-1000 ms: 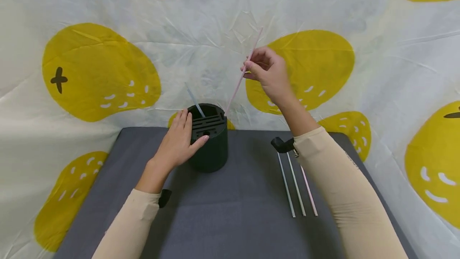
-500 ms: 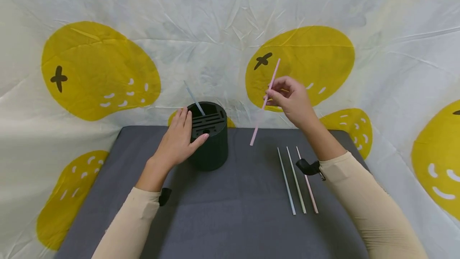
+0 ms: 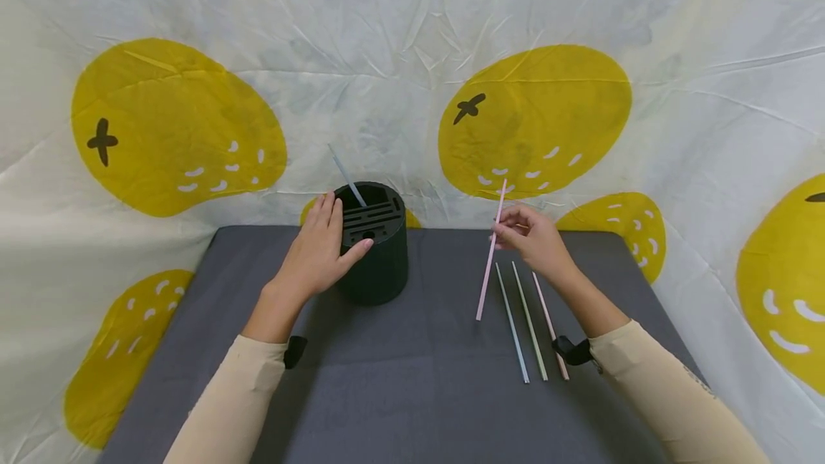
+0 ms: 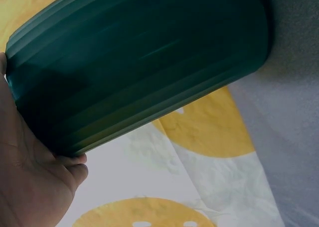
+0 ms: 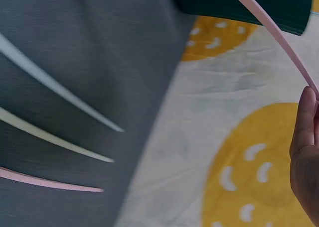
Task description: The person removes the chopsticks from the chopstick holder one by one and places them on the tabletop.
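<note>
A dark green round pen holder (image 3: 380, 271) with a slotted top stands on the grey table. My left hand (image 3: 312, 245) rests on its left side and rim, fingers straight, thumb spread along the front edge. A pale blue stick (image 3: 346, 174) leans out of the holder's rear opening. To the right, my right hand (image 3: 531, 238) pinches a thin pink stick (image 3: 488, 274) between thumb and fingers, above the table and apart from the holder. A blue stick (image 3: 512, 324), a pale green stick (image 3: 530, 324) and another pink stick (image 3: 546, 313) lie near that hand.
A grey cloth (image 3: 412, 407) covers the table. Behind it hangs a white sheet (image 3: 361, 34) with large yellow fruit prints. The right wrist's black camera mount (image 3: 573, 351) overlaps the lying pink stick in the head view.
My right hand has moved away from the holder's right rim, rightward and down, still pinching the pink stick. The left hand stays on the holder.
</note>
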Tool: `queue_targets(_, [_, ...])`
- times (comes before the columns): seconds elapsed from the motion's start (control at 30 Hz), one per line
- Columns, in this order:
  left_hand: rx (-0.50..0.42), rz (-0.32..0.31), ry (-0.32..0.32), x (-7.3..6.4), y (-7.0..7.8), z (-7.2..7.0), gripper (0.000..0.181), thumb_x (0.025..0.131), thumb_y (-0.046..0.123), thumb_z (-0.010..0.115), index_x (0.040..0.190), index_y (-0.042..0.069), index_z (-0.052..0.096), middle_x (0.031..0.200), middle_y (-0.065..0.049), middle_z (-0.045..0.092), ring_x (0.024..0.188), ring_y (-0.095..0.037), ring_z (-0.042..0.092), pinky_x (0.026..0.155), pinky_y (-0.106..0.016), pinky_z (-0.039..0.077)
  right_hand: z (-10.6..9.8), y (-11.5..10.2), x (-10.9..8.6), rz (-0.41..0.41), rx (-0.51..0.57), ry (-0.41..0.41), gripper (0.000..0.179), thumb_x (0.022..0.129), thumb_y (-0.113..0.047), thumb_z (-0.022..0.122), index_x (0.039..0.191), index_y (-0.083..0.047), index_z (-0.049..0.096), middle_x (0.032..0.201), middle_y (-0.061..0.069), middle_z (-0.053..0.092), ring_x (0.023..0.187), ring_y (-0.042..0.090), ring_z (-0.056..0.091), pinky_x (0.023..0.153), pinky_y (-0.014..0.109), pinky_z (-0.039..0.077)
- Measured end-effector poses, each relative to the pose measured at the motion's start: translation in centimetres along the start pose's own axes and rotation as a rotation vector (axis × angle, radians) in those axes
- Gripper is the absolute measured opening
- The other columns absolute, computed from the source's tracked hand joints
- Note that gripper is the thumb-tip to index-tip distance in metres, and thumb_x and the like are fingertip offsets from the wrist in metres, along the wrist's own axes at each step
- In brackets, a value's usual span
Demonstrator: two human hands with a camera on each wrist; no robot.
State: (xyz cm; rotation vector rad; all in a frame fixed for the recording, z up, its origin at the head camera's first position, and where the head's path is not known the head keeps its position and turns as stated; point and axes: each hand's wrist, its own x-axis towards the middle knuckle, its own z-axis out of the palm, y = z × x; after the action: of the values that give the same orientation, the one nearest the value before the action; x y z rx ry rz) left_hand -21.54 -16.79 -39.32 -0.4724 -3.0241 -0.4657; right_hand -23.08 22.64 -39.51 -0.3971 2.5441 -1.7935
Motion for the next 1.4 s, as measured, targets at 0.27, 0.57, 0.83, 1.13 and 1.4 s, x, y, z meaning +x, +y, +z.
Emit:
queue_targets(0.27, [-0.005,0.007,0.0,0.1,0.2,-0.2,0.106,0.099,0.078,0.034,0.165,-0.001,0.006,0.174,-0.017,-0.006,0.161,-0.037,-0.002,0.129,-0.057,0.011,0.5,3.8,-2.4,0.138,-0.064,-0.057,0.024,0.101,-0.007,0.067,0.117,0.009,0.06,0.1,0.025,0.067,0.078,0.012,0.073,0.071,0.026,0.063])
queue_targets(0.57, [-0.025,-0.001,0.004,-0.3,0.0,-0.1,0.106,0.099,0.078,0.033,0.165,-0.001,0.006,0.174,-0.017,-0.007,0.161,-0.04,-0.001,0.128,-0.059,0.012,1.4,7.2,-3.8,0.284,-0.108,-0.091,0.023,0.1,-0.007,0.067,0.116,0.009,0.063,0.094,0.018,0.07,0.076,0.019,0.074,0.074,0.041,0.065])
queue_targets(0.83, [-0.029,-0.005,-0.002,-0.4,0.1,-0.3,0.106,0.1,0.077,0.034,0.165,-0.002,0.006,0.174,-0.018,-0.006,0.161,-0.039,-0.002,0.129,-0.059,0.012,2.6,9.2,-3.9,0.379,-0.124,-0.085,0.02,0.099,-0.004,0.068,0.113,0.01,0.068,0.089,0.014,0.074,0.072,0.02,0.074,0.072,0.043,0.065])
queue_targets(1.13, [-0.038,0.003,-0.007,-0.3,0.1,-0.3,0.105,0.1,0.076,0.035,0.165,-0.002,0.006,0.174,-0.018,-0.007,0.161,-0.038,-0.003,0.129,-0.058,0.009,3.2,10.5,-3.8,0.423,-0.15,-0.062,0.016,0.096,-0.002,0.071,0.106,0.011,0.071,0.083,0.014,0.075,0.065,0.015,0.073,0.063,0.034,0.064])
queue_targets(1.4, [-0.033,0.01,0.006,-0.3,0.1,-0.1,0.104,0.101,0.074,0.036,0.165,-0.002,0.007,0.174,-0.017,-0.006,0.161,-0.038,-0.002,0.129,-0.058,0.01,3.9,10.7,-3.9,0.442,-0.196,-0.042,0.013,0.093,0.0,0.074,0.099,0.011,0.07,0.08,0.016,0.076,0.059,0.012,0.07,0.058,0.03,0.062])
